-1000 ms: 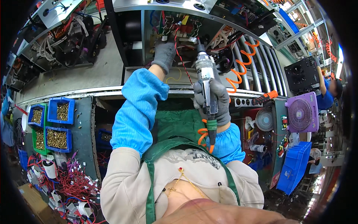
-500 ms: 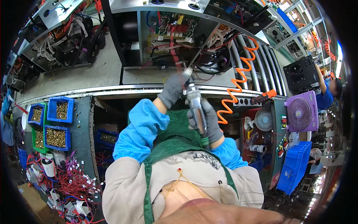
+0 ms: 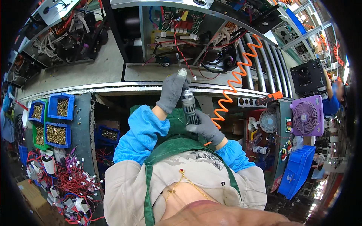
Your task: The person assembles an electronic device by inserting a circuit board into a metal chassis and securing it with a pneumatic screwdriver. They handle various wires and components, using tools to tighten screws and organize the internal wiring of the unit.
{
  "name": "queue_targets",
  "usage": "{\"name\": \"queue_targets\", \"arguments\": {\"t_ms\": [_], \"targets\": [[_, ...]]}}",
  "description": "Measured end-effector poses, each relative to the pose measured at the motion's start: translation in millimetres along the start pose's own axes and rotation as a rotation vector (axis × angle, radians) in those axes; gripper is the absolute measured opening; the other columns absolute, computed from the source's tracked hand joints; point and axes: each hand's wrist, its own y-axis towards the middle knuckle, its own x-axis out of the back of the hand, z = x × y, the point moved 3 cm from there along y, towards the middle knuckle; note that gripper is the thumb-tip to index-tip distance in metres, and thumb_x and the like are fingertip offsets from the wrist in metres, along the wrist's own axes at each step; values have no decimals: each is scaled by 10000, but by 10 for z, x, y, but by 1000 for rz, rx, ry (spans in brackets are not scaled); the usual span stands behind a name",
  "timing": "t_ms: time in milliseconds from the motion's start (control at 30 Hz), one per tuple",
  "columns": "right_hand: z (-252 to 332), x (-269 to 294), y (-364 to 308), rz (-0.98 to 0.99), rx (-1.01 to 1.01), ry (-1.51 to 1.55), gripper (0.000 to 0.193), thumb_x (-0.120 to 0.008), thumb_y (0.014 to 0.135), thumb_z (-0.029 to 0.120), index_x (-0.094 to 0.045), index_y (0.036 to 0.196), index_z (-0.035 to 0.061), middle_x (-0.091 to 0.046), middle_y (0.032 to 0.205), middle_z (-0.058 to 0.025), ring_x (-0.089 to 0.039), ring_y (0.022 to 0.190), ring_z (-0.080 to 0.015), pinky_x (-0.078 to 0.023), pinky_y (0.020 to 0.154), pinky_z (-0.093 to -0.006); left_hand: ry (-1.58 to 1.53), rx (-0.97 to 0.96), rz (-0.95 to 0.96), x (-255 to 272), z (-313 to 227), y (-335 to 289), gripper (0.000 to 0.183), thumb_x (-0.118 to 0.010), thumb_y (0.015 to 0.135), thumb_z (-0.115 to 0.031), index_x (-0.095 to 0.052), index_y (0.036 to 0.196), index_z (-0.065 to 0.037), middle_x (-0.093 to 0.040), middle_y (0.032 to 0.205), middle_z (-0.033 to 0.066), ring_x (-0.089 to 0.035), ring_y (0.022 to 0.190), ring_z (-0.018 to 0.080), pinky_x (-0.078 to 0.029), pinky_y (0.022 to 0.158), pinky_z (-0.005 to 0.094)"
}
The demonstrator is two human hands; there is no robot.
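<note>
My left hand (image 3: pixel 170 92), in a grey glove, is closed around the front end of a power screwdriver (image 3: pixel 189 105). The tool's thin bit points away from me toward an open metal cabinet (image 3: pixel 132 56). My right hand (image 3: pixel 208 129), also gloved, wraps the rear of the screwdriver, its thumb lying across the body. An orange coiled hose (image 3: pixel 226 101) runs down behind that hand; where it joins the tool is hidden. Just beyond my left fingers, a twisted red wire (image 3: pixel 180 49) with a white connector hangs from the circuit board (image 3: pixel 181 22) inside the cabinet.
Blue bins (image 3: pixel 57 135) of brass-coloured fasteners and a heap of red wires (image 3: pixel 77 177) sit on the left bench. Metal rollers (image 3: pixel 260 67) lie right of the cabinet. A second orange-handled tool (image 3: pixel 269 98), a purple fan (image 3: pixel 307 115) and a co-worker (image 3: pixel 332 98) are at right.
The screwdriver's rear and my right hand have shifted up and left. My left hand has moved slightly left, and the red wire's connector now hangs apart from it.
</note>
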Motion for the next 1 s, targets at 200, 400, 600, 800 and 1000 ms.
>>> {"name": "queue_targets", "arguments": {"t_ms": [200,400,600,800,1000], "targets": [[160,106,132,-234,287,-375,647,-750,642,171,-506,1222,16,-585,971,-81,-569,792,-122,-480,661,-259,21,194,-23,188,316,19,276,-587,876,-362,-590,850,-88,-532,652,-35,-443,506,46,-350,455,203],[71,25,119,38,57,239,779,-679,685,159,-351,1376,9,-566,1142,-106,-582,990,-170,-537,722,-292,-635,338,-28,328,559,-106,136,-575,826,-196,-565,904,-86,-566,734,23,-562,622,133,-493,574,285],[11,168,183,479,-130,276,677,-665,693,223,-430,1301,39,-609,1093,-107,-619,903,-158,-533,630,-254,-845,75,33,447,477,-186,180,-549,782,-169,-577,919,-56,-582,829,42,-584,737,157,-515,705,311],[239,226,146,-236,270,-921,472,-685,682,200,-535,1115,85,-618,828,-137,-624,691,-250,-489,610,-348,-635,323,-146,570,392,-178,198,-629,836,-289,-591,879,-99,-558,716,-2,-531,575,84,-423,494,215],[346,163,-97,-498,443,-1252,576,-722,653,234,-532,1180,98,-620,859,-83,-613,745,-263,-491,642,-375,-605,487,-200,409,541,-251,243,-637,848,-346,-610,819,-106,-556,658,-4,-504,515,91,-369,422,230]]}}
